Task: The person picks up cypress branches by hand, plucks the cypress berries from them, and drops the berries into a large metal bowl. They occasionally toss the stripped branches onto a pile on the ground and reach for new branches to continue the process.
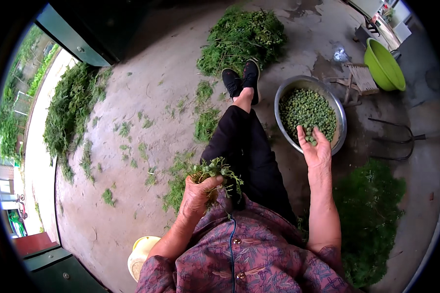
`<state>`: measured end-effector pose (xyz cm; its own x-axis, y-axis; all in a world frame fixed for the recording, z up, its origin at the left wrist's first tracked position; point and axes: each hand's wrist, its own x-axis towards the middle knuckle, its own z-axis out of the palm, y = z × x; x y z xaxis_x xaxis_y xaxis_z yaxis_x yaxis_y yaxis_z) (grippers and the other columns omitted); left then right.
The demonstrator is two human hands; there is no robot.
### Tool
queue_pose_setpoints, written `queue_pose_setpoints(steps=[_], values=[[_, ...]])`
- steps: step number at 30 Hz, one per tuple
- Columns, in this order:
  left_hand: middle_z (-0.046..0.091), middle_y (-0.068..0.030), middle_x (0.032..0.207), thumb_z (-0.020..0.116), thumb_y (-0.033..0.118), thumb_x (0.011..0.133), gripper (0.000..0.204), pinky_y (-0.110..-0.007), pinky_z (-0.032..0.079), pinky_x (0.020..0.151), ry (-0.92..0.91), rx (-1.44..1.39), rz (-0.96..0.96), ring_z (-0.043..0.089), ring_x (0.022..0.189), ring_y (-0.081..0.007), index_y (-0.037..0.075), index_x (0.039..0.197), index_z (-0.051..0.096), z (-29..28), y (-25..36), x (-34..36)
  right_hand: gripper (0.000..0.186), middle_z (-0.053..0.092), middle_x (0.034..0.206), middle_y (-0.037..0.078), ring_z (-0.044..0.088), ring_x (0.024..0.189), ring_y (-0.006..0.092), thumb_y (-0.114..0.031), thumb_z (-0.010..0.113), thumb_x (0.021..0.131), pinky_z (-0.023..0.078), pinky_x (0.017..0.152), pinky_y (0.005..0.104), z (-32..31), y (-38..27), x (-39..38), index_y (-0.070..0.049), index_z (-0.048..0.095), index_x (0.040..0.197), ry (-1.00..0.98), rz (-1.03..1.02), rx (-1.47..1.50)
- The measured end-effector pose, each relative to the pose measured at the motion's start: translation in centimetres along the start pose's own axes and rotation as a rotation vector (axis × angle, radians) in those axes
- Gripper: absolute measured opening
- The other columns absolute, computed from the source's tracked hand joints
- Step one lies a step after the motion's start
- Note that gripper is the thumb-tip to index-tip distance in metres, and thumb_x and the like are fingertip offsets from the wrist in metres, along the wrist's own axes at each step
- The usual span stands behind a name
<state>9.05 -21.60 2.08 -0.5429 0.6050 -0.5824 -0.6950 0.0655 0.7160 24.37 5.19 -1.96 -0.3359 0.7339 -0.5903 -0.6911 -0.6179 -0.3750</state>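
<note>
My left hand is closed around a sprig of green foliage with small round green seed cones on it, held over my lap. Off to the right, my right hand reaches over the near rim of a metal basin, palm up and fingers apart. A heap of small green cones fills the bottom of that basin. One or two cones show close to the right fingertips; whether they touch the hand I cannot tell.
Green branches are piled beyond my shoes in a heap, with another pile by the doorway and more greenery at right. Past the basin are a small wooden stool, a green tub and a metal fork head.
</note>
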Motion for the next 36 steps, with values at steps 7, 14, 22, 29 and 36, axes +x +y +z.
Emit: queue_pose_setpoints(steps=[7,14,22,29,36], values=[[0.048,0.0003,0.054,0.065,0.004,0.069,0.014,-0.023,0.028,0.035,0.016,-0.03,0.03,0.034,0.035,-0.0072,0.004,0.077,0.053,1.7,0.1,-0.3,0.042,0.038,0.126,0.015,0.035,0.116,0.0326,-0.026,0.047,0.089,0.034,0.097,0.0521,-0.7,-6.0,2.9,-0.001,0.038,0.123,-0.126,-0.303,-0.107],[0.057,0.0017,0.069,0.069,0.007,0.069,0.018,-0.02,0.035,0.042,-0.019,0.01,-0.021,0.047,0.051,-0.0067,0.006,0.084,0.059,1.9,0.2,0.3,0.022,0.058,0.091,0.006,0.055,0.079,0.0174,-0.012,0.056,0.084,0.048,0.074,0.0278,0.2,-1.4,-2.3,0.0,0.056,0.103,-0.29,-0.448,-0.773],[0.058,0.0022,0.071,0.069,0.007,0.069,0.016,-0.02,0.037,0.046,-0.028,0.083,0.014,0.05,0.055,-0.0061,0.005,0.083,0.062,2.3,0.3,0.0,0.022,0.059,0.079,0.008,0.058,0.068,0.0143,-0.004,0.068,0.071,0.046,0.061,0.0251,3.6,8.4,-10.4,0.0,0.058,0.09,-0.9,-0.373,-1.42],[0.061,-0.0006,0.077,0.066,0.004,0.07,0.019,-0.022,0.042,0.06,-0.095,0.074,0.004,0.054,0.066,-0.0081,0.002,0.088,0.062,1.7,-0.1,0.1,0.02,0.057,0.08,0.004,0.056,0.074,0.0101,-0.003,0.065,0.073,0.046,0.067,0.0237,2.0,9.8,-10.0,0.0,0.056,0.091,-0.881,-0.153,-1.267],[0.063,-0.0035,0.082,0.067,0.003,0.069,0.023,-0.025,0.046,0.069,-0.127,0.033,-0.103,0.058,0.071,-0.0119,0.001,0.092,0.062,2.4,0.7,-0.5,0.013,0.055,0.083,0.0,0.052,0.073,0.0078,-0.006,0.061,0.079,0.043,0.068,0.0209,0.5,10.1,-9.4,-0.003,0.056,0.091,-0.617,0.446,-0.594]])
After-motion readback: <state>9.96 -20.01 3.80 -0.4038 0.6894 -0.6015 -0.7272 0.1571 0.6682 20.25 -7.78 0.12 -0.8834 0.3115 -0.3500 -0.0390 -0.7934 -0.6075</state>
